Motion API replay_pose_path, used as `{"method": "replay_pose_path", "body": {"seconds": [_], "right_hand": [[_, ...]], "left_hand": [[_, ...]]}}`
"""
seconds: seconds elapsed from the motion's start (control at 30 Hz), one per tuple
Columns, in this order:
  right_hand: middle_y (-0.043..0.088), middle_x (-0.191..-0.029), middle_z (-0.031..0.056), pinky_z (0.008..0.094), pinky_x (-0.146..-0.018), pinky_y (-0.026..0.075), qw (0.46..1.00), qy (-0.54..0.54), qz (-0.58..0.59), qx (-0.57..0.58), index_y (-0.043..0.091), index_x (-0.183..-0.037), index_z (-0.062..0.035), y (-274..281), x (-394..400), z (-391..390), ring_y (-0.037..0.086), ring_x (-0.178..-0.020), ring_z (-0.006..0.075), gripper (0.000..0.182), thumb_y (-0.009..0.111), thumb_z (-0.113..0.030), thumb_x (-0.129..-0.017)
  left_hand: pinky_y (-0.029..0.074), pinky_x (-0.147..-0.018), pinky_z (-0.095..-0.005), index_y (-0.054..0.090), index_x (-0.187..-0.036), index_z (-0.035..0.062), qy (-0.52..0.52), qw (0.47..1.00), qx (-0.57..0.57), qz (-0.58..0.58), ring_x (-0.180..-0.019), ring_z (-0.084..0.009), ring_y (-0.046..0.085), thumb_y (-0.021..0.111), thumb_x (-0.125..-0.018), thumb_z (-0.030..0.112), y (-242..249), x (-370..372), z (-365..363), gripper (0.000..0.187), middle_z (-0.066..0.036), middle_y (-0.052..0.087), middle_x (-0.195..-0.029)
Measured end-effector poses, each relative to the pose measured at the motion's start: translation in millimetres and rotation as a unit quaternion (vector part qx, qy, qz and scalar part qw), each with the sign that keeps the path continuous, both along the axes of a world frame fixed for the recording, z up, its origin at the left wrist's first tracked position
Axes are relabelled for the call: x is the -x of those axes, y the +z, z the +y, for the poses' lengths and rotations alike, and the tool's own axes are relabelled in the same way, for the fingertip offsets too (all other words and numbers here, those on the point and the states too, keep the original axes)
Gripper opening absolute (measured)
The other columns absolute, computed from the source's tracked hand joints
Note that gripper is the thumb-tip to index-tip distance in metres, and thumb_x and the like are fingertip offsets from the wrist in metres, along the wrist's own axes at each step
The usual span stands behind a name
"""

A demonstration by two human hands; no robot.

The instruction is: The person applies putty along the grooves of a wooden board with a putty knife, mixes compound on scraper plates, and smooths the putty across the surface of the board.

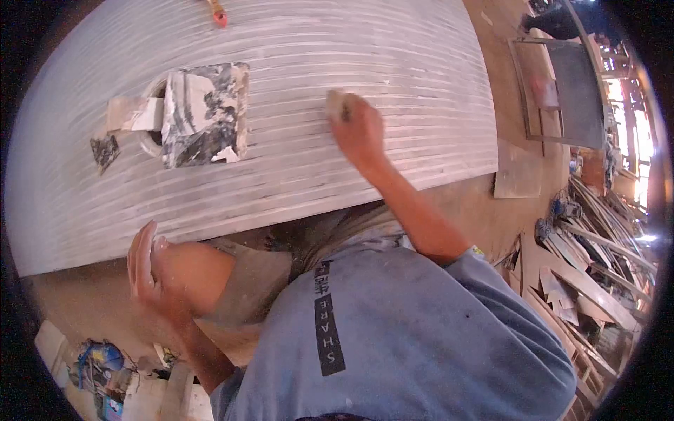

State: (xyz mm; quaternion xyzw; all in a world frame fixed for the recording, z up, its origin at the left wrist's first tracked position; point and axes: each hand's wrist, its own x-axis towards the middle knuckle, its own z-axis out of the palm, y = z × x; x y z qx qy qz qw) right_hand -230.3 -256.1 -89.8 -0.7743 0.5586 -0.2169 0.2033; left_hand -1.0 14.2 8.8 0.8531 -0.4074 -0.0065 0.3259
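Observation:
My right hand (359, 133) is closed around a small pale, flat piece (335, 105), partly hidden by the fingers, and is over the grey-white ribbed panel (421, 63). What kind of piece it is, I cannot tell. My left hand (146, 270) is empty, fingers stretched out, beside my bent knee at the panel's near edge. Left of the right hand, a square board (203, 116) smeared with white and black filler lies over a round container (150, 144). A pale scraper-like blade (133, 114) and a dark stained scrap (105, 153) are beside it.
A brush-like tool with a red tip (220, 17) lies at the panel's far side. To the right stands a framed grey panel (572, 91). Piled wood offcuts (590, 274) cover the floor at lower right. Blue items (104, 356) lie at lower left.

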Motion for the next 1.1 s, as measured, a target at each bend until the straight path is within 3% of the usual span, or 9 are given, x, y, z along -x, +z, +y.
{"method": "replay_pose_path", "body": {"seconds": [0.13,0.27,0.3,0.4,0.47,0.53,0.63,0.73,1.1], "right_hand": [[0.06,-0.072,0.0241,0.0494,-0.061,0.046,0.994,0.078,-0.079,0.023,0.057,-0.07,0.0007,-10.1,-67.6,25.5,0.058,-0.068,0.045,0.037,0.062,-0.032,-0.086],[0.058,-0.064,0.0136,0.0401,-0.055,0.045,0.97,0.11,-0.168,-0.139,0.064,-0.077,0.0012,0.0,-71.4,22.0,0.057,-0.058,0.0277,0.033,0.064,-0.03,-0.086],[0.058,-0.063,0.0078,0.0351,-0.052,0.044,0.938,0.121,-0.23,-0.23,0.067,-0.081,0.0005,4.3,-63.3,20.1,0.055,-0.056,0.0188,0.03,0.065,-0.028,-0.086],[0.069,-0.081,0.0125,0.0365,-0.068,0.051,0.894,0.038,-0.331,-0.299,0.069,-0.097,0.0004,26.3,11.7,-2.8,0.064,-0.074,0.021,0.033,0.073,-0.027,-0.078],[0.068,-0.082,0.0075,0.0326,-0.071,0.05,0.93,0.0,-0.304,-0.207,0.07,-0.1,-0.0001,37.3,94.6,-36.8,0.059,-0.078,0.0121,0.032,0.072,-0.027,-0.083],[0.068,-0.083,0.0122,0.0352,-0.073,0.05,0.988,-0.099,-0.1,-0.067,0.069,-0.099,0.0003,10.0,199.0,-91.4,0.062,-0.078,0.0187,0.033,0.071,-0.029,-0.084],[0.067,-0.085,0.0207,0.0438,-0.073,0.049,0.97,-0.222,0.032,0.09,0.069,-0.092,0.0,14.6,332.2,-153.1,0.065,-0.082,0.0322,0.034,0.065,-0.033,-0.086],[0.067,-0.093,0.0223,0.048,-0.079,0.048,0.952,-0.275,0.101,0.087,0.069,-0.099,-0.0051,0.8,421.1,-205.5,0.064,-0.088,0.0402,0.036,0.064,-0.036,-0.082],[0.066,-0.095,0.0276,0.051,-0.082,0.048,0.943,-0.26,0.192,0.076,0.068,-0.104,-0.0038,-22.0,437.4,-233.2,0.063,-0.094,0.0443,0.041,0.057,-0.038,-0.084]], "left_hand": [[0.049,-0.091,-0.0364,0.068,-0.111,0.0,-0.006,1.0,0.018,0.008,-0.106,-0.0277,0.063,0.06,-0.088,0.001,2.3,3.8,-1.5,0.024,-0.015,0.068,-0.111],[0.049,-0.091,-0.0361,0.067,-0.112,-0.0007,-0.016,0.998,0.05,0.047,-0.107,-0.0269,0.062,0.057,-0.089,0.001,-7.7,2.9,3.4,0.025,-0.015,0.067,-0.111],[0.049,-0.091,-0.036,0.067,-0.112,-0.0008,-0.001,0.999,0.025,0.034,-0.106,-0.0266,0.062,0.056,-0.09,0.002,-7.0,4.9,6.3,0.025,-0.015,0.067,-0.112],[0.048,-0.092,-0.0359,0.067,-0.113,-0.0007,0.009,1.0,-0.012,0.008,-0.106,-0.0265,0.062,0.055,-0.09,0.002,-9.5,3.4,12.4,0.025,-0.016,0.067,-0.113],[0.048,-0.092,-0.0359,0.067,-0.113,-0.0004,0.005,1.0,-0.023,-0.005,-0.105,-0.0267,0.062,0.055,-0.09,0.003,-15.8,-1.3,10.6,0.025,-0.016,0.067,-0.113],[0.047,-0.092,-0.0355,0.067,-0.112,0.0003,0.03,0.999,-0.023,0.022,-0.104,-0.0265,0.062,0.056,-0.091,0.005,-22.2,-3.2,7.4,0.025,-0.015,0.067,-0.113],[0.046,-0.092,-0.0361,0.067,-0.112,0.0013,0.035,0.996,-0.081,-0.023,-0.103,-0.027,0.063,0.057,-0.092,0.01,-13.7,4.2,-3.4,0.024,-0.014,0.067,-0.112],[0.046,-0.092,-0.0368,0.068,-0.112,0.0017,0.049,0.992,-0.113,-0.033,-0.103,-0.0276,0.063,0.057,-0.093,0.013,-13.2,5.8,-5.6,0.024,-0.013,0.068,-0.111],[0.046,-0.092,-0.0376,0.068,-0.111,0.0015,0.027,0.983,-0.174,-0.057,-0.101,-0.0297,0.063,0.057,-0.093,0.015,-24.4,-9.2,-8.8,0.024,-0.015,0.068,-0.11]]}}
